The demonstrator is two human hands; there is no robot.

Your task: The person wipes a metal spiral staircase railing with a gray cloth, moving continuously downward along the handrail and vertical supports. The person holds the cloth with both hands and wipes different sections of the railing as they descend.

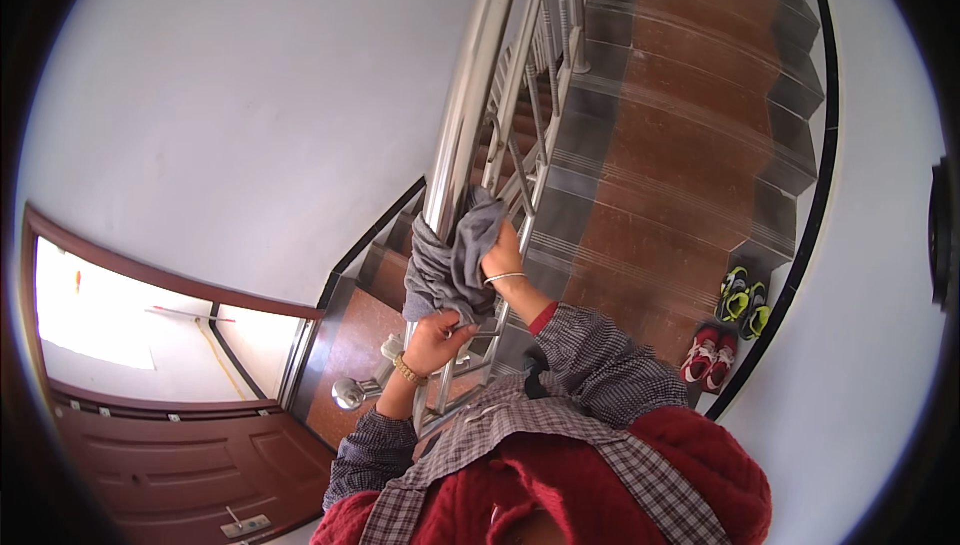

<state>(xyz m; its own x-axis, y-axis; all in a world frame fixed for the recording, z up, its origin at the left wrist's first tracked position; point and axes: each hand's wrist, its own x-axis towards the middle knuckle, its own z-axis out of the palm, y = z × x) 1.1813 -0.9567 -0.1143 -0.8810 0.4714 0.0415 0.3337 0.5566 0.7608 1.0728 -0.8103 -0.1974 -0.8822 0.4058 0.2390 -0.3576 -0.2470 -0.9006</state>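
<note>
A grey cloth (435,267) is wrapped around the shiny metal handrail (459,117) of a stair railing, in the middle of the view. My right hand (504,254), with a bangle at its wrist, grips the cloth on the rail's right side; most of its fingers are hidden behind the fabric. Lower down, my left hand (439,346) pinches the cloth's lower edge between thumb and fingers, a gold-coloured watch or bracelet on its wrist. The two hands are apart, both on the same cloth.
Brown and grey tiled stairs (675,117) rise to the right of the metal balusters (532,132). Red shoes (705,357) and black-and-green shoes (739,301) stand by the right wall. A rounded metal rail end (348,393) is at lower left, near a reddish-brown door (187,462).
</note>
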